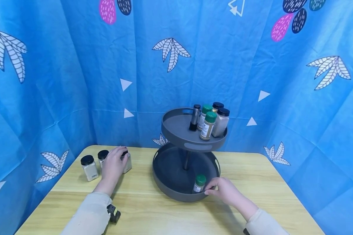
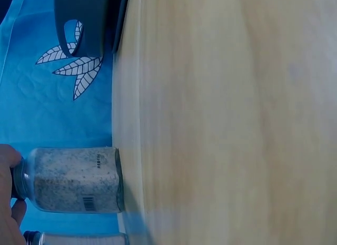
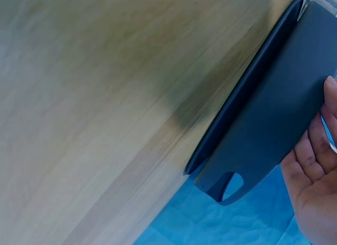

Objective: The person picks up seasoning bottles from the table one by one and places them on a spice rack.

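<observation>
L fingers [image 1: 119, 151] grip jar [image 1: 127, 164] (blk-topped); R fingers [image 1: 214, 182] hold btm tray [image 1: 171, 191].

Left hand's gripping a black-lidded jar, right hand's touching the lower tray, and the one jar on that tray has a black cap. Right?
Cap color's off: the jar on the lower tray has a green cap, per the head view. Left hand gripping a black-lidded jar and right hand touching that tray both stand.
</observation>
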A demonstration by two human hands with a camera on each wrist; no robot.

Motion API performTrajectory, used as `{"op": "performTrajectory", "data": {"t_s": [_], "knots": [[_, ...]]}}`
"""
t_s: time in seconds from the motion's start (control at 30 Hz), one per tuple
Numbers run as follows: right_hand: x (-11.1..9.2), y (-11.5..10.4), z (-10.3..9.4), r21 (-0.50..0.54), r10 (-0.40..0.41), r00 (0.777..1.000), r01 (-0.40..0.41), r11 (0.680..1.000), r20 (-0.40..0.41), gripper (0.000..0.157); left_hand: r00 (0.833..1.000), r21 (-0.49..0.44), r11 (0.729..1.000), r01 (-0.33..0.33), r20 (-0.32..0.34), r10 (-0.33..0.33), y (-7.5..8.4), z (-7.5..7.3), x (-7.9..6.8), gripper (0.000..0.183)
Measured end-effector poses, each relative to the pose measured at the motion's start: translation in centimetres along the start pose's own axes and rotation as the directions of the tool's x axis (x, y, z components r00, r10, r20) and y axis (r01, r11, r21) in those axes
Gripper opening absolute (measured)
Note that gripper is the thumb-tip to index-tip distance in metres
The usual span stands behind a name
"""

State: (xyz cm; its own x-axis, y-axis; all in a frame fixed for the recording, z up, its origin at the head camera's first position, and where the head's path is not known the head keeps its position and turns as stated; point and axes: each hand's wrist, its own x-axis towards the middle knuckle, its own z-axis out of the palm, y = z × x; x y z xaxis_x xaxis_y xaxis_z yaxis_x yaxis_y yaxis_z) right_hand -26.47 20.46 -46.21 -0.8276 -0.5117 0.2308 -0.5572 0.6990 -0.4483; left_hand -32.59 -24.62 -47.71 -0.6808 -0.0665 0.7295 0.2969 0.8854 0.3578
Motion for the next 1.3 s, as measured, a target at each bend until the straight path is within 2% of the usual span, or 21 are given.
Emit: {"op": "performTrajectory", "data": {"t_s": [0.33,0.77,1.0,1.3], "knots": [[-0.04,-0.17,-0.07,-0.008,-0.004,1.000,0.004,1.000,0.000,0.005,1.000,-0.012,1.000,-0.020,-0.001,0.020,-0.28,-0.11,0.03,0.025],[-0.05,-0.12,-0.05,-0.006,-0.007,1.000,0.006,1.000,-0.005,0.005,0.999,0.005,0.999,-0.044,0.029,0.044,-0.21,-0.60,0.22,0.023],[-0.07,-0.19,-0.08,0.001,-0.003,1.000,0.003,1.000,-0.002,0.005,0.997,0.015,0.999,-0.031,0.074,0.030,-0.17,-0.88,0.20,0.023],[-0.09,-0.18,-0.14,0.006,0.002,1.000,-0.002,1.000,0.002,0.004,0.996,0.012,0.999,-0.052,0.077,0.051,-0.20,-0.81,0.08,0.022]]}}
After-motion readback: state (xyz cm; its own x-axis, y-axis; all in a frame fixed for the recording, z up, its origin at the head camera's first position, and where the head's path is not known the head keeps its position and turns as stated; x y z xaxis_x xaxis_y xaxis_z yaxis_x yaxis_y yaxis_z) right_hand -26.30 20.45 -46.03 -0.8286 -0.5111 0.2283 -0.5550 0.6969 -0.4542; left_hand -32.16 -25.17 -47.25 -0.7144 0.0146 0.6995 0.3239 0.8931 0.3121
